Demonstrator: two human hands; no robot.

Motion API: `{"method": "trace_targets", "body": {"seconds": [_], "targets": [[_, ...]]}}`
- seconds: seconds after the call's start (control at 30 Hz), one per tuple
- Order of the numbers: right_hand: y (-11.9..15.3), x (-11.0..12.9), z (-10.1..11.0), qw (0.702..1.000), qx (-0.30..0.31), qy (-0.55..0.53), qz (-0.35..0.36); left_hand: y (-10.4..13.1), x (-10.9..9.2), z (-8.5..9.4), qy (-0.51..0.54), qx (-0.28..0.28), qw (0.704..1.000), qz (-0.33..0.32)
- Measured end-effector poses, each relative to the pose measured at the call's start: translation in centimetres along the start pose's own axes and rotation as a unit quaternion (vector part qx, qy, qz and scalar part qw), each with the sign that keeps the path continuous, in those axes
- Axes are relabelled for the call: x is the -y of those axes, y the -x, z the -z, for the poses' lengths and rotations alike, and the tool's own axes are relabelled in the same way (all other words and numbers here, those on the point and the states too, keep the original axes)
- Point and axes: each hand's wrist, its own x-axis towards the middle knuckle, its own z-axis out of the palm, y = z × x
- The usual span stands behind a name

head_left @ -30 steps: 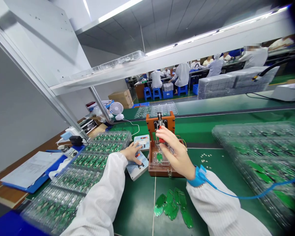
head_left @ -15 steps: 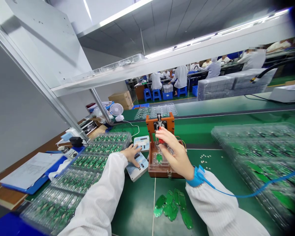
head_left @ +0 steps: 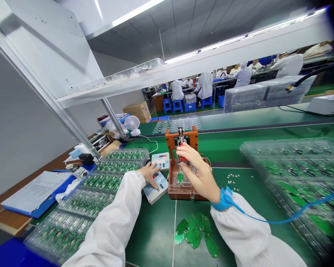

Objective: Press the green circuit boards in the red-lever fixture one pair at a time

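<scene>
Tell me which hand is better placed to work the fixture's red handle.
Probably the right hand: it is at the red handle, whereas the left hand is spread over the display box beside the fixture.

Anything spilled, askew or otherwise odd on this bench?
Mildly, yes. Small pale pieces lie scattered right of the brown fixture, loose rather than in a container. The front display box sits turned at an angle to the fixture. The loosely heaped green boards may be normal. No damage is evident.
</scene>
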Motion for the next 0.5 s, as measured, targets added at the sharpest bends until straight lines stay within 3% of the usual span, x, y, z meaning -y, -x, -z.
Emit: {"method": "trace_targets", "body": {"seconds": [0.13, 0.27, 0.37, 0.4, 0.43, 0.5], "targets": [[-0.1, 0.1, 0.0, 1.000, -0.001, 0.000, -0.001, 1.4, -1.4, 1.2, -0.016, 0.002, 1.000, 0.021], [-0.1, 0.1, -0.1, 1.000, -0.004, -0.002, -0.004, 6.0, -4.1, 2.9, 0.029, -0.136, 0.990, 0.027], [-0.1, 0.1, -0.1, 1.000, -0.007, 0.001, -0.002, 10.0, -8.3, 2.1, 0.049, -0.199, 0.979, -0.024], [0.0, 0.1, -0.1, 1.000, -0.009, 0.003, -0.001, 10.9, -10.2, 1.1, 0.051, -0.206, 0.975, -0.073], [0.0, 0.1, -0.1, 1.000, -0.010, 0.005, 0.000, 11.5, -12.3, -0.4, 0.037, -0.200, 0.961, -0.190], [0.1, 0.1, -0.1, 1.000, -0.010, 0.008, -0.001, 11.7, -16.9, -4.2, -0.004, -0.206, 0.886, -0.416]]}}
